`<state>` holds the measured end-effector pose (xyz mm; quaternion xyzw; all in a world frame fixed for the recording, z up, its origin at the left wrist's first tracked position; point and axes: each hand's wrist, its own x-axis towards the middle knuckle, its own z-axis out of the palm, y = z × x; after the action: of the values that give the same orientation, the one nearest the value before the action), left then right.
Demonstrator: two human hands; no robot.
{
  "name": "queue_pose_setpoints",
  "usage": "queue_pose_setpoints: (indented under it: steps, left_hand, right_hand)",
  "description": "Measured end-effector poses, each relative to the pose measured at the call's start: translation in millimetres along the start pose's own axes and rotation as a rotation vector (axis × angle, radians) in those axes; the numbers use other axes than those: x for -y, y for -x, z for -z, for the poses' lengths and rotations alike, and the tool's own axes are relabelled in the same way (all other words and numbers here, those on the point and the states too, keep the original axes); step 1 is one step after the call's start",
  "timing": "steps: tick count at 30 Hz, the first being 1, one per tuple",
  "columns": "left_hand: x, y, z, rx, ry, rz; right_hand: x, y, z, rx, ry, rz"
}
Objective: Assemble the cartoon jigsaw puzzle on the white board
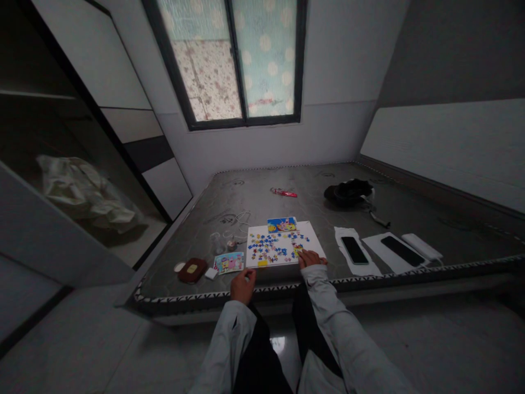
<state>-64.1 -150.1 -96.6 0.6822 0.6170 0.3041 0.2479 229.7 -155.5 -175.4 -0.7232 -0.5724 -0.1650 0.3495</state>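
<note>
Loose jigsaw pieces, mostly blue with some yellow and red, lie spread on a white board. My right hand rests at the board's front right, fingers bent together. Its fingertips meet a small joined patch of jigsaw pieces; a piece between them is too small to see clearly. Off the board's front left corner, my left hand hovers with its fingers curled in and the thumb against them. Whatever they hold, if anything, is hidden. A colourful picture card lies along the board's far edge.
Left of the board are another cartoon card, a white square item and a brown case. Two dark phones, one phone nearer, lie on white sheets at right. A black cap sits farther back on the mattress.
</note>
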Motion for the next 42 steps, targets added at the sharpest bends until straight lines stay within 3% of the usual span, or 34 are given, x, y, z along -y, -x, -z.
queue_pose_setpoints:
  steps: [18,42]
  left_hand:
    - [0.9,-2.9,-4.5,0.002,-0.018,-0.015]
    - [-3.9,-7.7,-9.6,0.027,-0.050,-0.022]
  right_hand:
    - [13.4,-6.0,15.2,0.132,-0.069,-0.029]
    - [3.8,-4.1,15.0,0.077,-0.032,-0.114]
